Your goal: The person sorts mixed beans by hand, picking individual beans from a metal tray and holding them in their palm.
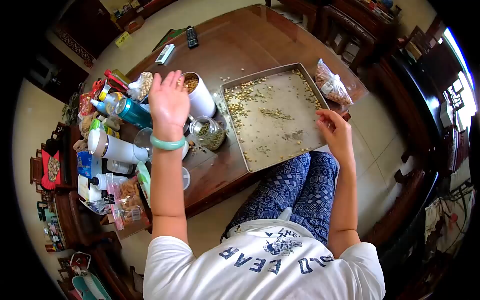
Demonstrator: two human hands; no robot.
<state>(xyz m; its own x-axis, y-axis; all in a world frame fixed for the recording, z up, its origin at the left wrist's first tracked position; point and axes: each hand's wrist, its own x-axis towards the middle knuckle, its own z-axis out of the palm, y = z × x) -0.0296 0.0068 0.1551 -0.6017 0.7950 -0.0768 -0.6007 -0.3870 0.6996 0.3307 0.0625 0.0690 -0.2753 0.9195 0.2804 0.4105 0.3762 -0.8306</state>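
My left hand (170, 105), with a pale green bangle (168, 144) at the wrist, is raised palm up with its fingers stretched out. No item shows in it. Its fingertips are beside the mouth of a white canister (201, 100) filled with brownish beans or nuts. Just below stands a glass jar (209, 135) of small green beans. At the right edge of a square metal tray (280, 140), my right hand (337, 131) has its thumb and fingertips bent close together; anything between them is too small to tell. Yellow and green beans lie scattered over the tray.
A tied plastic bag of nuts (332, 82) lies right of the tray. Bottles, including a teal one (134, 113), a white tumbler (114, 148) and snack packets (129, 200) crowd the table's left side. Two remotes (192, 37) lie at the back.
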